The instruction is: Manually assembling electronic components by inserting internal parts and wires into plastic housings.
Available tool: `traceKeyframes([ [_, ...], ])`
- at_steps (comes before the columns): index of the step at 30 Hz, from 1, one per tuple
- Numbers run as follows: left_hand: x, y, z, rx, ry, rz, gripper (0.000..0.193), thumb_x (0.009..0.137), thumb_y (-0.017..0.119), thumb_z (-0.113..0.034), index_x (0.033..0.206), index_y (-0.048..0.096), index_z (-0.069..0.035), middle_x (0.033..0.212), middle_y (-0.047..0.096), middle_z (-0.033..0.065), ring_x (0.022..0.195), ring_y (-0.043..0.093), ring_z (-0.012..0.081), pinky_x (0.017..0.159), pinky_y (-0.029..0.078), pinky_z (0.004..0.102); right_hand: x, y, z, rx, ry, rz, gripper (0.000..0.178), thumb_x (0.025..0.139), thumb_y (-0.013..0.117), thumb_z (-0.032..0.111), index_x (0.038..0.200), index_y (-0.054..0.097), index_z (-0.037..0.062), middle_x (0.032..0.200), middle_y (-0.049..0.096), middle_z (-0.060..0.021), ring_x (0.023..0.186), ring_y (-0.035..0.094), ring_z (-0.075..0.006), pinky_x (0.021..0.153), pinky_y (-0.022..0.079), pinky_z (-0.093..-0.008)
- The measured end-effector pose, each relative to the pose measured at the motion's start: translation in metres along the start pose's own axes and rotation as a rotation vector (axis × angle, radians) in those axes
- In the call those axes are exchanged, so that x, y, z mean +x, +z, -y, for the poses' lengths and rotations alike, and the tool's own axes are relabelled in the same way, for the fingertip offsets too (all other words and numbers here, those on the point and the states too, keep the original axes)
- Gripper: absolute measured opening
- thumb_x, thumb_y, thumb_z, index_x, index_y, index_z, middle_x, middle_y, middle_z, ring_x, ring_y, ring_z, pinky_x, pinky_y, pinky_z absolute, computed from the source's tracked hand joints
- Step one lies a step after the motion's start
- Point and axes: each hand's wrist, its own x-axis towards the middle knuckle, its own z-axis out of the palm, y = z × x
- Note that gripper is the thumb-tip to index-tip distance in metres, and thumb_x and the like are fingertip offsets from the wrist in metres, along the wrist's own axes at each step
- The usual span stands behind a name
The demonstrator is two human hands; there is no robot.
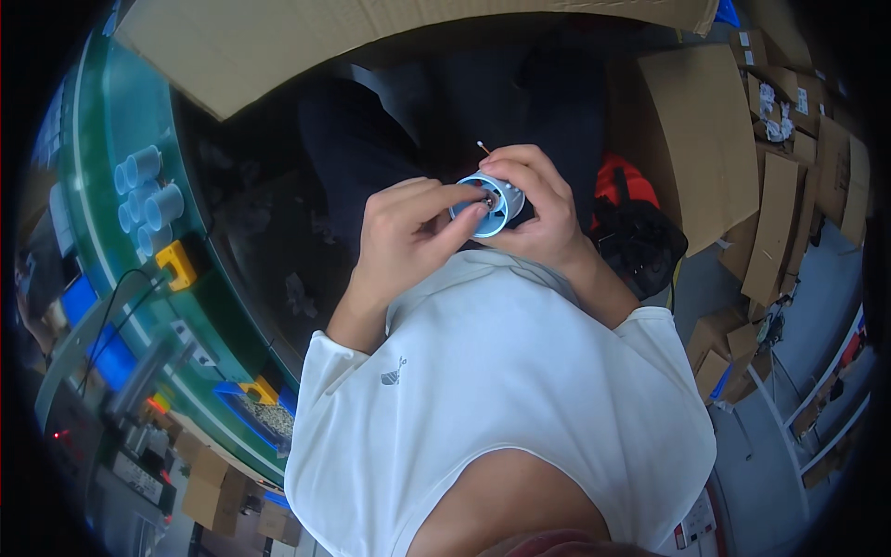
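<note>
My right hand (548, 206) is wrapped round a light-blue plastic cylinder (513, 195) in front of my chest, its open end tilted toward me. Inside that opening sits a small metal piece (489, 200). My left hand (406, 223) reaches in from the left, with thumb and index finger bent together at the metal piece; whether they grip it is partly hidden. A thin stick with a white tip (482, 147) pokes out beyond the cylinder, beside the right fingers. Its lower end is out of sight.
Several light-blue cylinders (164, 206) stand grouped on the green bench (125, 84) at left. Nearer lie yellow blocks (176, 266) and a blue tray (243, 413) of small parts. Cardboard (696, 139) rises at right, by a red and black bag (640, 232); another cardboard sheet (278, 46) spans the far side.
</note>
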Motion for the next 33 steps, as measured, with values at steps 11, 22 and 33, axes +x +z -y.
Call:
traceKeyframes([
  [11,0.000,0.000,0.036,0.196,-0.149,0.243,0.017,0.082,0.083,-0.016,0.093,0.079,-0.004,0.071,0.071,0.0092,0.058,0.064,0.0165,0.055,0.047,0.0254,0.007,-0.004,0.004,-0.373,-0.054,0.134,0.062,0.065,0.095,0.025,0.118,0.067,0.0067,0.119,0.061,-0.0071,0.113,0.057,-0.0269,0.100,0.043,-0.0400],
  [22,-0.017,0.019,0.057,-0.579,0.106,-0.123,0.017,0.085,0.081,-0.015,0.087,0.077,0.001,0.078,0.074,0.0073,0.065,0.066,0.0130,0.062,0.052,0.0241,0.008,0.027,0.015,0.296,0.122,-0.009,0.079,0.064,0.097,0.040,0.124,0.061,0.0021,0.116,0.066,-0.0102,0.111,0.063,-0.0265,0.094,0.051,-0.0382],
  [33,-0.025,0.022,0.070,-1.189,0.070,0.068,0.024,0.086,0.081,-0.019,0.073,0.070,-0.002,0.067,0.064,0.0042,0.055,0.057,0.0110,0.053,0.041,0.0253,0.019,0.036,0.035,-0.002,-0.105,0.012,0.065,0.062,0.098,0.035,0.112,0.068,0.0057,0.103,0.072,-0.0110,0.093,0.072,-0.0261,0.084,0.056,-0.0362],
])
